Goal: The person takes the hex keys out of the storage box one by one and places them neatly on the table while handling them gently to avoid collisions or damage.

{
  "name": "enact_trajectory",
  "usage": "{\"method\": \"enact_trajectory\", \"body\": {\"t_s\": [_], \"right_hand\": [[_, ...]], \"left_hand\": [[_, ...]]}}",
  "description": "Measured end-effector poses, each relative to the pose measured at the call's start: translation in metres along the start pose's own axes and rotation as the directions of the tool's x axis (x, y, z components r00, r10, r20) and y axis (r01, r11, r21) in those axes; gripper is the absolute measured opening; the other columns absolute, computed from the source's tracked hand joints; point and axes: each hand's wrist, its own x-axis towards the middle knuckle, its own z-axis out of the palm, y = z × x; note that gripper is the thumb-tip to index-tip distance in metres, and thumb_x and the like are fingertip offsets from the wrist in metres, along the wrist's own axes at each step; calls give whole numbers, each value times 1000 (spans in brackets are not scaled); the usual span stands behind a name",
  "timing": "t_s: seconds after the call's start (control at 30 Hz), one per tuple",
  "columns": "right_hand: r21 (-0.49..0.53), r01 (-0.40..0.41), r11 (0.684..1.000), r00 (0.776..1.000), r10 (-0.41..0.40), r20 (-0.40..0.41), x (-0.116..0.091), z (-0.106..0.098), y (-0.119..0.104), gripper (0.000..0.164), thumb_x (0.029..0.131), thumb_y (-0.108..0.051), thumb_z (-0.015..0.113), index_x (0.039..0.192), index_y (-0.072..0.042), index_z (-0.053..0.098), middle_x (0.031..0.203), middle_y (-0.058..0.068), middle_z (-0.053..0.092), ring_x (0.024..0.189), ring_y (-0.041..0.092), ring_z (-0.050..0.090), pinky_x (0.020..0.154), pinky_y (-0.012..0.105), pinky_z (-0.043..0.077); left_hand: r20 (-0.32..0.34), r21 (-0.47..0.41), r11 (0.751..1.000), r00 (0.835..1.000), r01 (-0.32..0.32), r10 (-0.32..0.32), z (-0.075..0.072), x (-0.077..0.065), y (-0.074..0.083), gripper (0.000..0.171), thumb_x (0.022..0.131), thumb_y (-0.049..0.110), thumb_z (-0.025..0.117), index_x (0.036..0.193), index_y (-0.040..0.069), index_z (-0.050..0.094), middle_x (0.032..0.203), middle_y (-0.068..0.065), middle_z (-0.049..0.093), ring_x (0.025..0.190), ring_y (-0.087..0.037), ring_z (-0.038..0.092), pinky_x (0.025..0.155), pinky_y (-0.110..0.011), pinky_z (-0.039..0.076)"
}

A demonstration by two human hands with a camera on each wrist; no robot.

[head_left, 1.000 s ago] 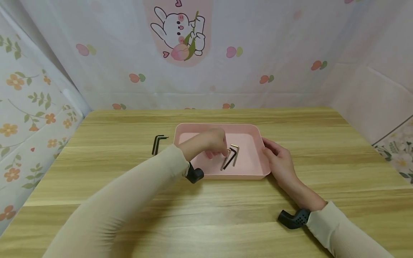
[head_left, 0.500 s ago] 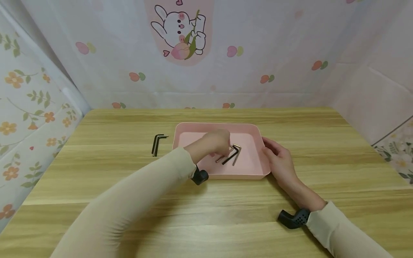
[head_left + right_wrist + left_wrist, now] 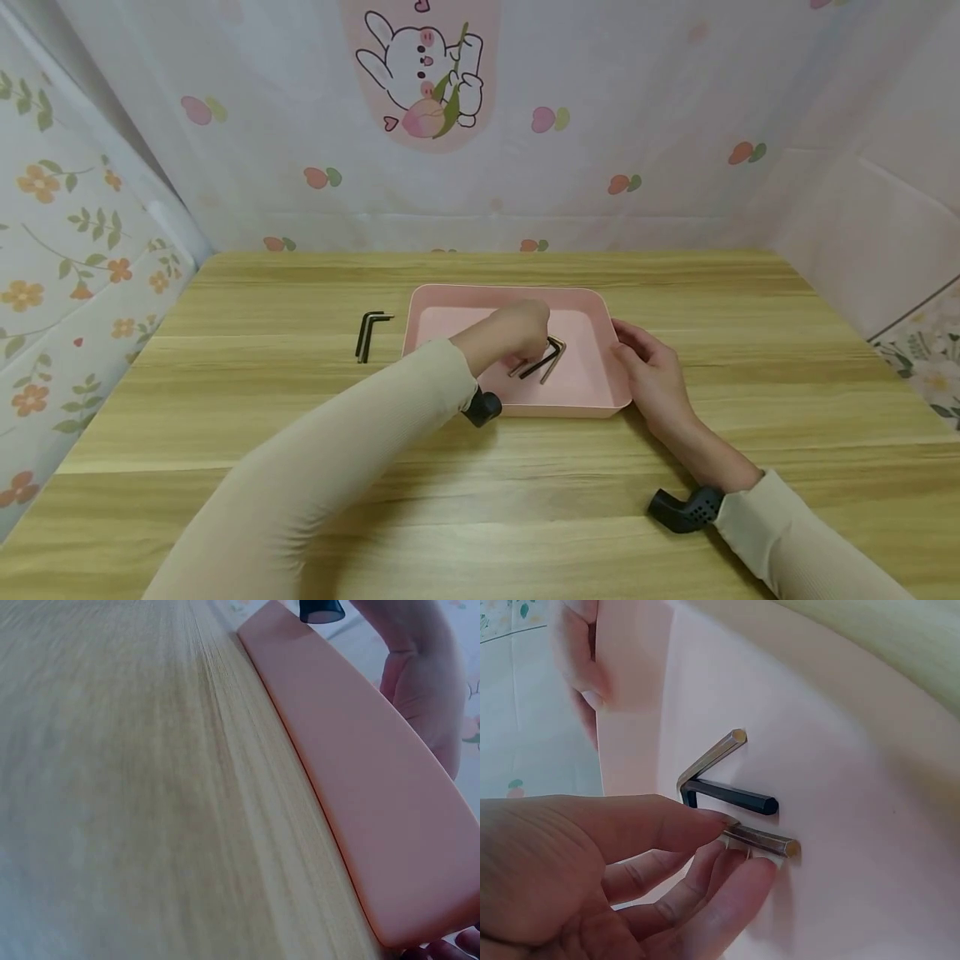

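Observation:
In the head view my left hand (image 3: 513, 329) reaches down into a shallow pink tray (image 3: 592, 396). The left wrist view shows its thumb and finger pinching a silver hex key (image 3: 769, 841) low over the tray floor. Right beside that lie a black hex key (image 3: 735, 796) and another silver hex key (image 3: 712, 759), their bends close together. My right hand (image 3: 656, 379) holds the tray's right side, with the thumb at the rim and the fingers along the outer wall. Part of the pinched key is hidden by the left hand.
Left of the tray, two dark hex keys (image 3: 365, 337) lie side by side on the wooden table (image 3: 525, 508). A patterned white cloth (image 3: 585, 183) hangs behind the table's far edge. Each wrist wears a black camera mount (image 3: 682, 510).
My left hand has shifted to the right within the tray. The hex keys beneath it have moved slightly and now lie bunched closer. My right hand stays at the tray's side.

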Motion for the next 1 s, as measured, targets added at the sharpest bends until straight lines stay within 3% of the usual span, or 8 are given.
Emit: {"method": "enact_trajectory", "body": {"t_s": [0.17,0.3,0.5,0.77,0.9,1.0], "right_hand": [[-2,5,1000,1000,-5,3,0,0,1,45,106,-17,48,149,-4,48,144,21,55,113,1,56,88,3,47],[-8,0,1000,1000,0,7,0,-1,1,46,107,-18,48,150,-4,47,145,20,54,114,1,55,87,2,47],[-15,-10,1000,1000,10,2,0,-1,0,46,106,-18,48,150,-4,47,145,20,54,113,0,55,87,2,47],[-21,-12,1000,1000,12,6,1,0,0,46,106,-17,48,150,-4,47,146,19,54,118,5,55,87,2,46],[-25,-12,1000,1000,12,11,0,0,0,46,106,-17,47,151,-4,46,146,19,54,120,9,54,87,2,46],[-22,-13,1000,1000,13,14,0,-1,-1,46,107,-17,46,151,-4,45,146,19,53,121,10,54,87,2,46]], "left_hand": [[7,37,999,1000,-12,12,0,0,0,10,89,2,66,93,3,57,84,-6,55,50,-13,54,42,-19,46],[-3,17,999,999,-50,50,0,-2,-1,11,90,4,67,86,8,57,77,-2,52,50,-10,49,42,-19,42],[-9,-105,993,999,-53,52,2,-3,-6,12,91,2,69,97,9,63,86,-3,57,52,-9,52,45,-21,49],[-16,-175,980,996,-90,88,0,-8,-14,19,95,5,62,114,9,60,101,-6,61,46,-10,45,45,-24,45],[-35,-192,974,993,-120,115,-3,-14,-17,26,97,8,60,123,7,58,109,-9,63,45,-10,47,51,-26,51],[-55,-204,968,989,-142,134,-3,-19,-17,36,97,6,60,133,4,53,102,-9,61,47,-9,48,51,-24,52]]}}
